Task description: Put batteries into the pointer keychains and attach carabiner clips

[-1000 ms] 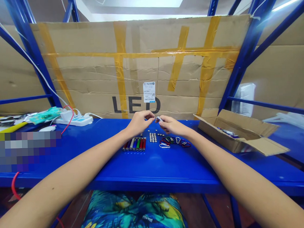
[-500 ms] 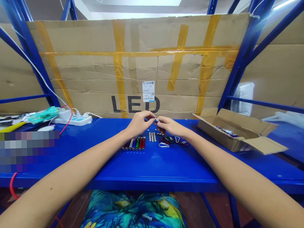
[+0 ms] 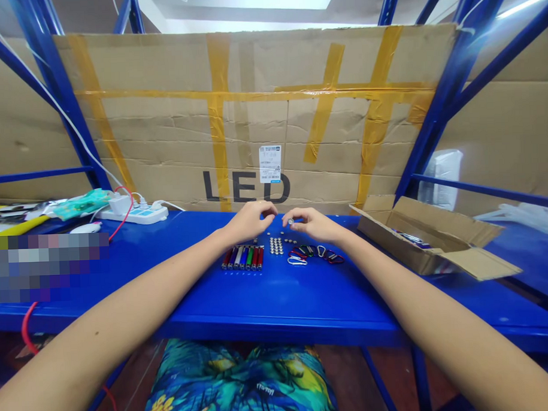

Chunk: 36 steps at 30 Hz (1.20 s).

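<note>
Both hands hover over the far middle of the blue table (image 3: 277, 301). My right hand (image 3: 313, 223) pinches a small round silver piece (image 3: 291, 221) between thumb and fingertips. My left hand (image 3: 250, 221) is curled with thumb against fingers; what it holds, if anything, is hidden. Below them lie a row of small coloured cylinders (image 3: 243, 258), a cluster of small silver button-like pieces (image 3: 276, 246), and several coloured carabiner clips (image 3: 312, 254).
An open cardboard box (image 3: 432, 239) lies at the right. A white power strip (image 3: 133, 215) with cables and a teal packet (image 3: 80, 204) sit at the left. A taped cardboard sheet marked LED (image 3: 253, 122) and blue rack posts stand behind.
The hands were joined around the small silver piece; now they have drawn slightly apart, and the piece stays in my right fingertips.
</note>
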Each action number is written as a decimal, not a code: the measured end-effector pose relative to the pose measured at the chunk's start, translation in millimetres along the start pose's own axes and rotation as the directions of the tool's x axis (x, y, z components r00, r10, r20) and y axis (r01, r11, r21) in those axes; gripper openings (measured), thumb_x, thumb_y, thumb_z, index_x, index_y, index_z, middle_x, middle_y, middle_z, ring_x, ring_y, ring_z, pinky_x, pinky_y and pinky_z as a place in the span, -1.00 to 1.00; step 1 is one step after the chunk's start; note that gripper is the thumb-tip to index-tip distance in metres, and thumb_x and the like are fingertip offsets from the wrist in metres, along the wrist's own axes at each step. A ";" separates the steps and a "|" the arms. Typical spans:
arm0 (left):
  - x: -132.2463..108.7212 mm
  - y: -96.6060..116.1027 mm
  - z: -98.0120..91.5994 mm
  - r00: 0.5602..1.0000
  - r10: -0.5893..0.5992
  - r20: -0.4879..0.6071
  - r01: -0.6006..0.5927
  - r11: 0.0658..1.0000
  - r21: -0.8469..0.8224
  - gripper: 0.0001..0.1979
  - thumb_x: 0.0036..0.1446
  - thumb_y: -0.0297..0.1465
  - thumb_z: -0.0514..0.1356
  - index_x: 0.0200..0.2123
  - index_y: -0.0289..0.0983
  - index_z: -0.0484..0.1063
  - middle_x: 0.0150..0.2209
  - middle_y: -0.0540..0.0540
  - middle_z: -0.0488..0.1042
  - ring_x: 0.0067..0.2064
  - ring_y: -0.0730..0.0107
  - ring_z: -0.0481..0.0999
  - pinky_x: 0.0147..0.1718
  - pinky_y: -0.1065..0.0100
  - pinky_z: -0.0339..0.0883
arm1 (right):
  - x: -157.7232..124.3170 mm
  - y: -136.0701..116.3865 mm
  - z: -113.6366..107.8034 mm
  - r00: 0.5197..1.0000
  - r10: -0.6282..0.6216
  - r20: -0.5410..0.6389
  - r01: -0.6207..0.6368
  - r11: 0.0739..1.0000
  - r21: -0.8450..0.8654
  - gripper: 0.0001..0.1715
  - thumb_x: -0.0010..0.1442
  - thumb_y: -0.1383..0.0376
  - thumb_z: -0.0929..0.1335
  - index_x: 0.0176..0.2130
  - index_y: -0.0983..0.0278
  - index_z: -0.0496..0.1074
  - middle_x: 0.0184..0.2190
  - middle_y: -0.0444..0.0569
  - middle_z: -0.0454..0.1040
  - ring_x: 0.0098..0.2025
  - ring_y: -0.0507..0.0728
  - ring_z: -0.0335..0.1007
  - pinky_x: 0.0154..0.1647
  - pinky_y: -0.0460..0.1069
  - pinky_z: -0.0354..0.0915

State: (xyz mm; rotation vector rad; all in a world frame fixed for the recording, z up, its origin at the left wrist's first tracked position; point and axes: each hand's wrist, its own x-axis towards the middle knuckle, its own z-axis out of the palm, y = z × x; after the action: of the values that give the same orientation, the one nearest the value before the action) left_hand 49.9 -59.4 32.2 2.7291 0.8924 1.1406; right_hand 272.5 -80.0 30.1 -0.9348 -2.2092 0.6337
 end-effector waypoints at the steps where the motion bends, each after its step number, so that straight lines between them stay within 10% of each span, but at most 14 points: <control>1: -0.7 -7.4 -0.2 0.999 -0.001 0.043 -0.001 0.999 0.051 -0.78 0.12 -0.48 0.12 -0.24 -0.25 0.56 -0.27 -0.09 0.60 -0.24 0.33 0.51 -0.22 0.32 0.33 | -0.6 -1.1 -1.0 1.000 0.004 0.010 -0.004 1.000 -0.014 -0.84 0.13 0.43 0.32 -0.30 0.22 0.47 -0.18 -0.02 0.51 -0.07 0.15 0.37 0.11 0.11 0.23; 8: -8.0 -39.0 8.3 0.945 -0.118 0.305 0.096 0.992 0.085 -0.75 0.09 -0.39 0.19 -0.18 -0.20 0.61 -0.16 -0.14 0.62 -0.16 0.24 0.56 -0.18 0.34 0.33 | -1.0 -7.4 1.4 0.999 0.031 0.020 -0.030 0.997 -0.067 -0.78 0.13 0.47 0.32 -0.28 0.24 0.53 -0.19 0.00 0.54 -0.11 0.14 0.41 0.03 0.09 0.29; 18: 0.5 -40.9 21.2 0.918 -0.167 0.359 0.126 0.983 0.134 -0.82 0.05 -0.44 0.19 -0.32 -0.21 0.61 -0.31 -0.09 0.62 -0.27 0.29 0.56 -0.26 0.37 0.32 | -2.5 -5.4 7.8 0.999 0.039 0.010 -0.035 0.962 -0.270 -0.69 0.16 0.49 0.29 -0.19 0.25 0.55 -0.14 0.03 0.58 -0.13 0.16 0.44 -0.06 0.05 0.29; 27: 0.1 1.1 5.5 0.999 -0.053 -0.006 0.052 0.995 -0.080 -0.87 0.13 -0.42 0.17 -0.32 -0.25 0.53 -0.36 -0.04 0.58 -0.33 0.40 0.52 -0.32 0.37 0.34 | -3.0 -6.6 8.3 0.996 0.086 0.011 -0.080 0.964 -0.255 -0.77 0.19 0.42 0.27 -0.22 0.28 0.50 -0.27 0.01 0.56 -0.28 0.12 0.40 -0.21 0.01 0.26; 36: -1.4 21.2 8.5 0.992 0.102 -0.070 -0.104 0.994 -0.023 -0.88 0.17 -0.45 0.15 -0.30 -0.28 0.51 -0.34 -0.06 0.57 -0.33 0.44 0.50 -0.30 0.37 0.35 | -2.2 -12.1 11.1 0.994 0.109 0.026 -0.101 0.974 -0.203 -0.87 0.15 0.37 0.26 -0.33 0.30 0.41 -0.40 -0.05 0.47 -0.38 0.08 0.30 -0.35 -0.02 0.18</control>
State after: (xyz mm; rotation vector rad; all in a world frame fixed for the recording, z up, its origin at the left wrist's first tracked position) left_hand 65.2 -76.4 30.7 2.7589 0.7453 1.2616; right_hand 260.3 -91.3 29.5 -1.1576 -2.3006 0.4838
